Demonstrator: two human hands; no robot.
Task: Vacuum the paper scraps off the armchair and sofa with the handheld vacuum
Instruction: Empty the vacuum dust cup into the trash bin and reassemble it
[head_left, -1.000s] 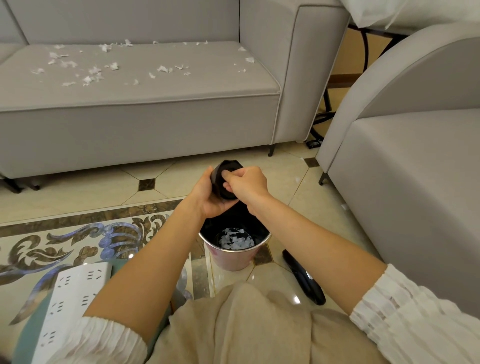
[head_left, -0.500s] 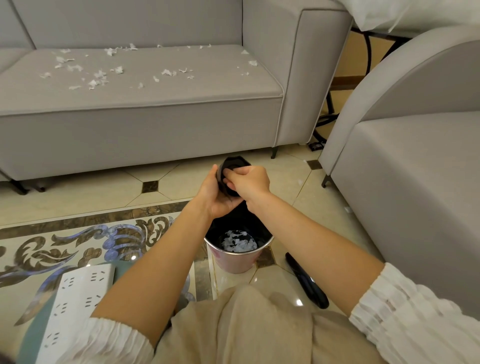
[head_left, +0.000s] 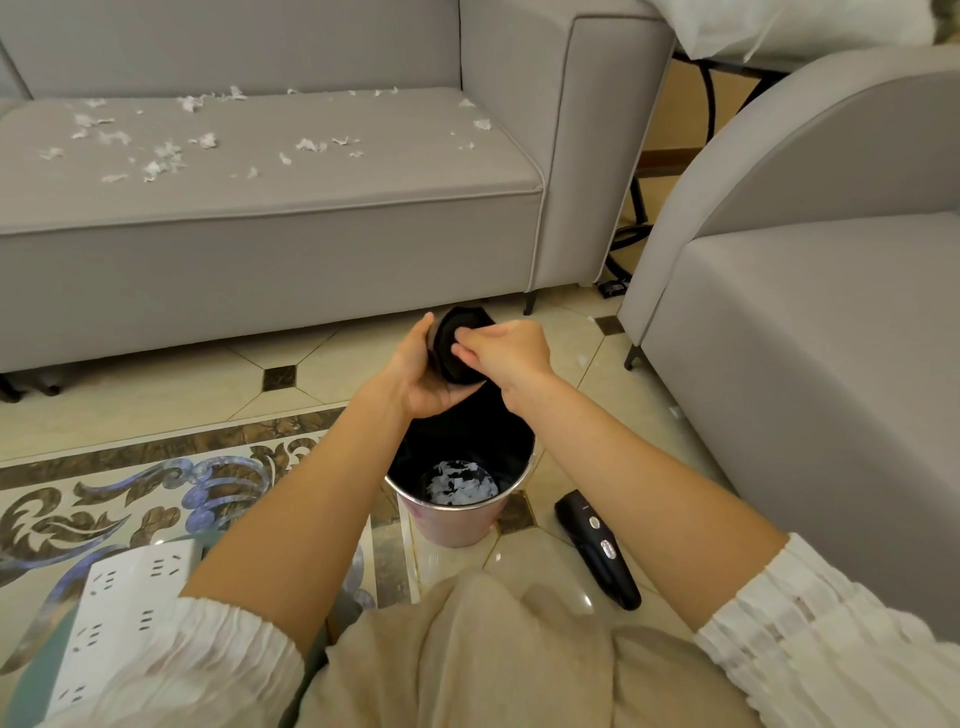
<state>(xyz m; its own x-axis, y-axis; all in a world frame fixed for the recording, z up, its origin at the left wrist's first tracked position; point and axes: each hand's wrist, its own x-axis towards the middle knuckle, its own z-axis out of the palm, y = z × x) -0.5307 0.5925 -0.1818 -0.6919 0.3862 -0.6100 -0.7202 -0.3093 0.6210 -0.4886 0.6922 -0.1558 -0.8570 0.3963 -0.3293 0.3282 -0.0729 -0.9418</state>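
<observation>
White paper scraps (head_left: 166, 150) litter the grey sofa (head_left: 291, 244) seat; the black handheld vacuum (head_left: 597, 553) lies on the floor.

Person in white blouse, beige bottoms — bare forearms.

Left sleeve (head_left: 171, 660) – white, soft fabric, gathered w/ elastic-style ruching just below the elbow, puffing out above it. Right sleeve (head_left: 831, 639) – same white fabric, gathered cuff, w/ rows of small openwork slits across it. Both forearms bare from cuff to wrist; no watch, rings or bracelets visible on left hand (head_left: 415, 374) or right hand (head_left: 511, 353). Lap covered by beige, slightly textured garment (head_left: 483, 660) w/ soft folds.
</observation>
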